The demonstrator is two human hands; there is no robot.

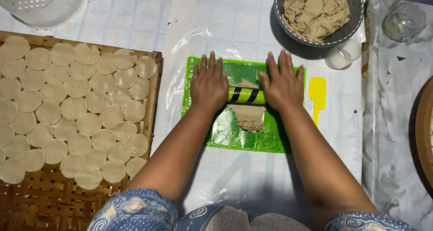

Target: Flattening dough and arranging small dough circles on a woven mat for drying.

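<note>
On the green plastic sheet (234,138) in the middle of the tabletop (252,28), both hands press flat, fingers spread, on a rolling pin (246,95) striped green and black. The left hand (209,84) covers its left end and the right hand (283,84) its right end, palms down, neither curled around it. Under the pin lies a flattened strip of beige dough (248,116), showing above and below the roller. Just right of the sheet rests a yellow spatula (317,96). A grey bowl (284,26) of dough sits beyond, a small cup (343,54) beside it. To the left, a woven bamboo tray (49,199) carries many round dough discs (72,107).
</note>
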